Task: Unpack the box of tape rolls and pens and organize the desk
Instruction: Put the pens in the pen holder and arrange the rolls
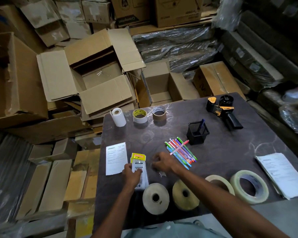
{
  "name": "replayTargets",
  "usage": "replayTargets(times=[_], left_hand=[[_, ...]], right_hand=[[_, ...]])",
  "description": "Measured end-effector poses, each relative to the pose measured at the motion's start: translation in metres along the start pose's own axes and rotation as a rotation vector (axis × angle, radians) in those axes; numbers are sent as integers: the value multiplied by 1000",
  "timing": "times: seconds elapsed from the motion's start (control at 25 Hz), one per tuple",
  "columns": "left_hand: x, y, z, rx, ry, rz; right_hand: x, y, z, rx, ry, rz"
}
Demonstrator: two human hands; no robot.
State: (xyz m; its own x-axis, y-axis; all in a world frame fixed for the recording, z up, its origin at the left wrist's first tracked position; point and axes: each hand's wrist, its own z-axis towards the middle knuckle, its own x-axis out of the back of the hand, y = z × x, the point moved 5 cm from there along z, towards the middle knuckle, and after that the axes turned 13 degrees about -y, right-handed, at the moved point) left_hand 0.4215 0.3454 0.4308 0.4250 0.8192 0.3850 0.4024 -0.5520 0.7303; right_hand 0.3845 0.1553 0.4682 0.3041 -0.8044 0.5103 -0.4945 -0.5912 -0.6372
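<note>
Most of the unpacking looks done: the open box (100, 78) sits off the desk (222, 152) among other cartons and seems empty, though its far corners are in shadow. Four big tape rolls (249, 188) stand in a row along the near edge, and three smaller rolls (140, 115) line the far left edge, one white, one with yellow print, one brown. A bundle of coloured pens (180, 152) lies loose in the middle, just beside the black mesh pen holder (197, 133), which holds only one dark pen. The tape dispenser (222, 110) rests at the far right, well apart from the rolls. A stack of papers (282, 176) lies at the right edge and a single printed sheet (116, 158) at the left. The left hand (132, 175) pinches a small pile of packets (138, 164), topped by a yellow one, with its fingers curled over them just beside the printed sheet. The right hand (162, 163) hovers low over bare desk between the packets and the pens, its fingers loosely curled and holding nothing. What appears left is tidying: the loose pens probably belong in the holder, and the packets and papers may need squaring up
</note>
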Motion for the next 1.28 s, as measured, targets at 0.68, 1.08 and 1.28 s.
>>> replayTargets(times=[0.68,1.08,1.28], left_hand=[[1,-3,-9,44,-63,-245],[3,12,-12,-66,-125,-321],[27,16,-18,-105,-93,-221]], right_hand=[[-47,-10,9,-96,-129,500],[-39,-11,6,-12,-13,669],[-45,-35,9,10,-126,684]])
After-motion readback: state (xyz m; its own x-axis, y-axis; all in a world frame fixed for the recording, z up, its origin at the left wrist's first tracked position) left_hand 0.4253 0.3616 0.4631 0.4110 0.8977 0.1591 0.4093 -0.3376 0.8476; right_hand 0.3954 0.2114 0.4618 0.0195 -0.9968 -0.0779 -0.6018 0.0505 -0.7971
